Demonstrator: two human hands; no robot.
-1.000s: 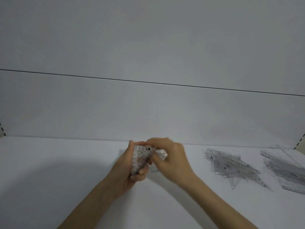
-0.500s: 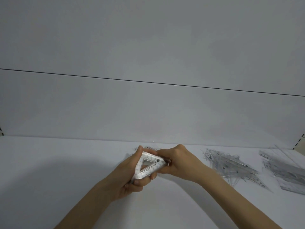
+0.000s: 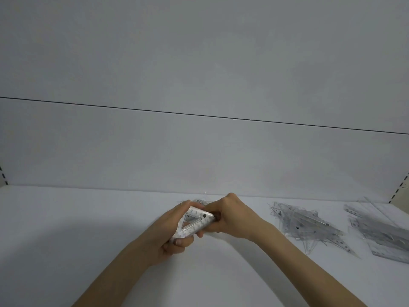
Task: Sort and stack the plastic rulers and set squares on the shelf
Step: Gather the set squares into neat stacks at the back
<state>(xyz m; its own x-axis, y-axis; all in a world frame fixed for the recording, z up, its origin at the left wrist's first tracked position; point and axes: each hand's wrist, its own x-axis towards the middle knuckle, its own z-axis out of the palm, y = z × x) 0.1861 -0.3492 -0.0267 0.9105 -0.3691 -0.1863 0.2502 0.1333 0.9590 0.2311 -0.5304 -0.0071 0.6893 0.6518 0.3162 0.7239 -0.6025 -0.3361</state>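
A stack of clear plastic set squares (image 3: 193, 222) is held a little above the white shelf (image 3: 66, 229) near its middle. My left hand (image 3: 170, 235) grips the stack's left and lower edges, thumb on top and fingers curled underneath. My right hand (image 3: 230, 216) pinches its right corner. A loose pile of long clear set squares (image 3: 305, 224) lies to the right. Clear rulers (image 3: 380, 233) lie in a heap at the far right. Just behind my hands the edge of a protractor (image 3: 201, 201) peeks out.
The shelf's white back wall (image 3: 199, 156) rises just behind the hands. Slotted uprights (image 3: 400, 187) stand at both side edges. The left half of the shelf shows only bare white surface with a shadow.
The set-square stack has turned from edge-on to face-up. My right hand has slid from above it to its right corner, and both hands have settled slightly lower.
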